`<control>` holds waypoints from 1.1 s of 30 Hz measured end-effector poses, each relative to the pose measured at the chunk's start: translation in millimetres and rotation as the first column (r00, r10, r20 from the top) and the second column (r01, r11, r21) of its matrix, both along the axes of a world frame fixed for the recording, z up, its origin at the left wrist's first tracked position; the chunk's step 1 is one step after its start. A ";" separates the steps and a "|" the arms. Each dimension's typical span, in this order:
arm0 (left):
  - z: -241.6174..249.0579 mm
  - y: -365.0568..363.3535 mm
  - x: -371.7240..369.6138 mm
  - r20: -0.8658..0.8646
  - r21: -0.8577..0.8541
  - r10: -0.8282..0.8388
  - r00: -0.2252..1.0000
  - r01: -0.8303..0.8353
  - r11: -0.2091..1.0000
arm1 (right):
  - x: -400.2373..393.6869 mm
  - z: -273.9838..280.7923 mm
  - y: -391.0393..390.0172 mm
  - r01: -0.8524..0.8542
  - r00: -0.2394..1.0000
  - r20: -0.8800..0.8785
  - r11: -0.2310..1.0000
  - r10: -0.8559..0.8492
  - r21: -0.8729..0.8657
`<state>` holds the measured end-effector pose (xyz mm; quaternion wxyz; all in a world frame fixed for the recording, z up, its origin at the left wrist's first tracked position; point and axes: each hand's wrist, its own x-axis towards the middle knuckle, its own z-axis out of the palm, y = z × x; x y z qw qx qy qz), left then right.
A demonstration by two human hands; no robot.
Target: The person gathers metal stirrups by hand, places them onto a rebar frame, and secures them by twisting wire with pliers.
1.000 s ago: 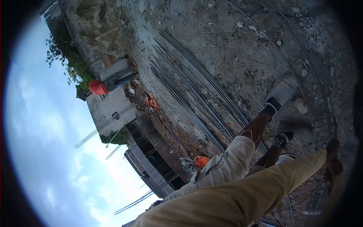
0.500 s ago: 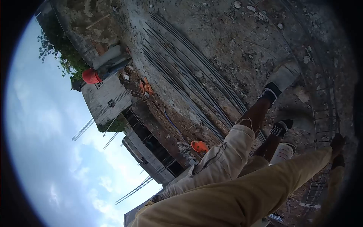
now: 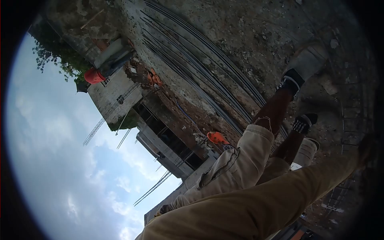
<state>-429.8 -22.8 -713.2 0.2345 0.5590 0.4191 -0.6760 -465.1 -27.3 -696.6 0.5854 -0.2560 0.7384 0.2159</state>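
The view is tilted sideways, with sky at the left and ground at the upper right. An arm in a mustard sleeve [image 3: 256, 204], which seems to be my left, crosses the bottom of the view. My left hand [image 3: 366, 146] is a dark blur at the right edge, and I cannot make out its fingers or anything in it. My right hand is out of view. Close beside the arm, a person in beige shorts [image 3: 240, 164] walks in dark socks and pale shoes [image 3: 308, 62].
A long bundle of steel rebar [image 3: 200, 68] lies on rubble-strewn dirt. An orange object [image 3: 218, 138] sits by a trench edge. Further off are a red bucket [image 3: 93, 76], an unfinished concrete building [image 3: 116, 100] and a tied rebar cage [image 3: 352, 116].
The view has swung, so the ground and rebar slid up and right. The walking person has stepped forward. My left hand has drifted further into the dark right edge.
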 end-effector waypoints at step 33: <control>71.9 -28.0 29.8 -0.097 -0.018 0.260 0.961 -0.263 0.965 | -48.5 125.4 -106.4 -0.201 0.973 0.210 0.775 0.090 0.599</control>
